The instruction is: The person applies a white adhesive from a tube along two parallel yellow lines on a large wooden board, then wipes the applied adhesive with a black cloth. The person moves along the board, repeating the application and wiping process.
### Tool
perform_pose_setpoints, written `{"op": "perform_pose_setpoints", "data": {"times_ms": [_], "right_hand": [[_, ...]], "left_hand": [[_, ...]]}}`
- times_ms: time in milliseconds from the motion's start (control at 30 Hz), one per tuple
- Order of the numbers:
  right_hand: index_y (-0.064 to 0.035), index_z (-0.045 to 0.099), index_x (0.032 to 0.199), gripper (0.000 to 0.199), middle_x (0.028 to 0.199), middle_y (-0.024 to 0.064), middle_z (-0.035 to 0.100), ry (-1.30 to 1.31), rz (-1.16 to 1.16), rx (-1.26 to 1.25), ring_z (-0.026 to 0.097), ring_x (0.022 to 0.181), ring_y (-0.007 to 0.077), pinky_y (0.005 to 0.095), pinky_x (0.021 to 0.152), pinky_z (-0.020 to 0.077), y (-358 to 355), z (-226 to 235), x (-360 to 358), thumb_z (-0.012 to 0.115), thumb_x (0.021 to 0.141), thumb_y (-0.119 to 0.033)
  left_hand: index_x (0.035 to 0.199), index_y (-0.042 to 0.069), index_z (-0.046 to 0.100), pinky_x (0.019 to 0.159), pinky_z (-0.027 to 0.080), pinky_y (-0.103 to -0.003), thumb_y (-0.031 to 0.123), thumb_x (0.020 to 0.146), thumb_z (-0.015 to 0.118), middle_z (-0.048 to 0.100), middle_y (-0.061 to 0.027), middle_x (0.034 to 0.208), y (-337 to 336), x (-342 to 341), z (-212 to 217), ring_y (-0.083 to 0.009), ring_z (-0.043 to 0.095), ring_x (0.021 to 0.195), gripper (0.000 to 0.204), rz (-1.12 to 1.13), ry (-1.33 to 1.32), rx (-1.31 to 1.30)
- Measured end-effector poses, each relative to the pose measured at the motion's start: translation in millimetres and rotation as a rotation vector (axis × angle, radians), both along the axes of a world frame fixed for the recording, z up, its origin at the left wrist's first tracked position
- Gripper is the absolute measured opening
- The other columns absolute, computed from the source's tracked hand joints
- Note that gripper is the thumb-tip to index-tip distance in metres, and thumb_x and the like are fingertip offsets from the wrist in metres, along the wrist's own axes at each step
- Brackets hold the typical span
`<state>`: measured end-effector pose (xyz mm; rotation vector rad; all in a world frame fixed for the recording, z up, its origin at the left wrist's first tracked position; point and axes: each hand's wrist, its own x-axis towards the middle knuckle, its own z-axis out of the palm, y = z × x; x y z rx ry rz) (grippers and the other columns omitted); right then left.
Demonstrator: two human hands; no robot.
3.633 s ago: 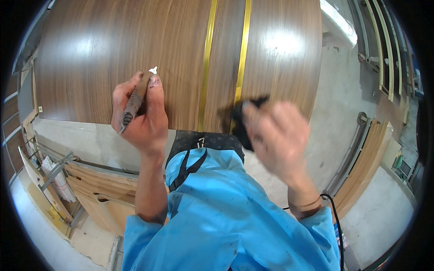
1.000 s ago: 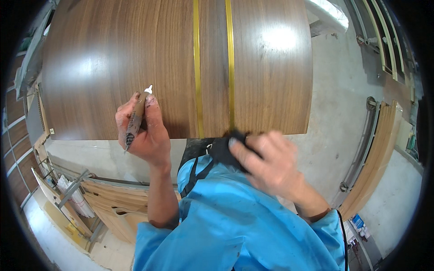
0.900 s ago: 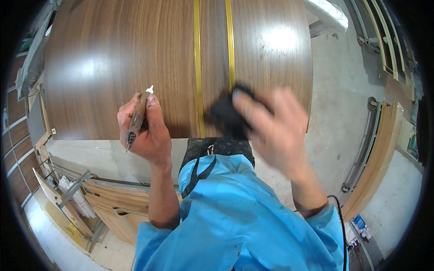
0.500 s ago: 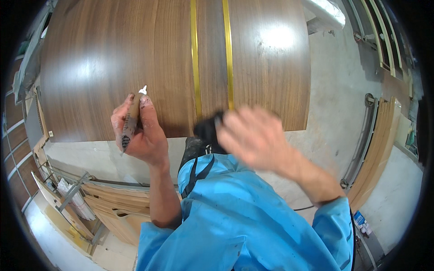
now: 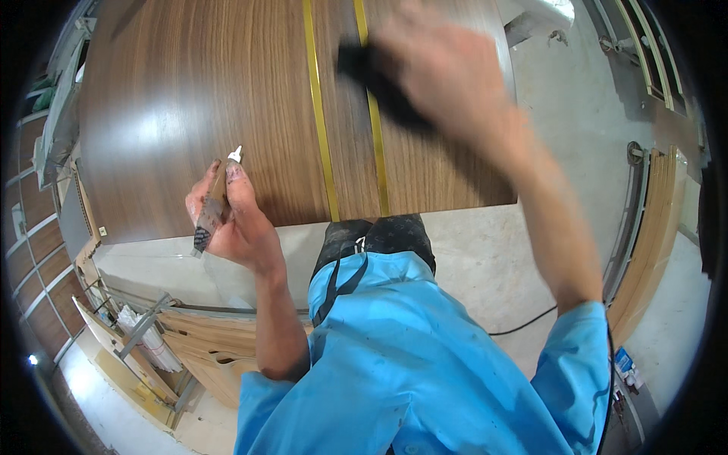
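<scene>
A brown wood-grain panel (image 5: 205,91) lies before me, with two gold strips running lengthwise: a left strip (image 5: 318,114) and a right strip (image 5: 377,159). My left hand (image 5: 254,235) is closed round a squeeze tube (image 5: 214,206) with a white nozzle, held near the panel's front edge, nozzle pointing up and away. Farther out, my right hand (image 5: 459,83), blurred by motion, grips a black cloth (image 5: 390,95) over the right gold strip. The cloth and hand hide part of that strip; whether the cloth touches it I cannot tell.
Wooden boards (image 5: 648,243) lean along the right side, with a dark cable (image 5: 523,322) hanging near my right side. At lower left stand more wood panels (image 5: 212,353) and a metal frame (image 5: 140,326). A plastic-wrapped roll (image 5: 550,11) sits beyond the panel's far right.
My right hand has swept the black cloth from the panel's front edge far forward over the right gold strip. My left hand still holds the tube in nearly the same place.
</scene>
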<state>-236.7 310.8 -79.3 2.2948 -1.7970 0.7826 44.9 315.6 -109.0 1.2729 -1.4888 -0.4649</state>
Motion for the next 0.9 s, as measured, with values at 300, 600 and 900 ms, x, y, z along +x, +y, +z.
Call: {"op": "perform_pose_setpoints", "data": {"times_ms": [300,600,900], "right_hand": [[-0.0090,0.064,0.098,0.013,0.096,0.0094,0.067,-0.046,0.158,-0.008,0.070,0.089,0.0293,0.0452,0.066,0.0570,16.7,-9.3,10.2,0.065,0.088,-0.017],[-0.0108,0.073,0.101,0.026,0.078,0.0016,0.050,-0.270,0.140,0.358,0.053,0.066,0.0163,0.0304,0.052,0.0432,176.7,31.8,71.0,0.068,0.078,-0.021],[-0.0089,0.066,0.084,0.032,0.087,0.0054,0.055,-0.269,-0.165,0.298,0.053,0.075,0.0236,0.0364,0.062,0.0425,116.8,26.3,53.3,0.088,0.071,-0.030]], "left_hand": [[0.112,-0.004,0.066,0.088,0.053,-0.031,0.011,0.100,0.070,0.066,-0.0088,0.103,0.8,-3.7,0.8,-0.0143,0.063,0.095,0.020,0.030,0.073,0.077],[0.110,-0.004,0.064,0.083,0.057,-0.030,0.008,0.101,0.069,0.067,-0.0124,0.107,-2.0,1.5,-3.7,-0.0145,0.066,0.095,0.016,-0.068,-0.012,-0.021],[0.114,-0.003,0.061,0.087,0.057,-0.031,0.000,0.099,0.071,0.065,-0.0165,0.114,-1.7,13.9,-8.5,-0.0180,0.066,0.101,0.018,-0.103,0.024,-0.010]]}}
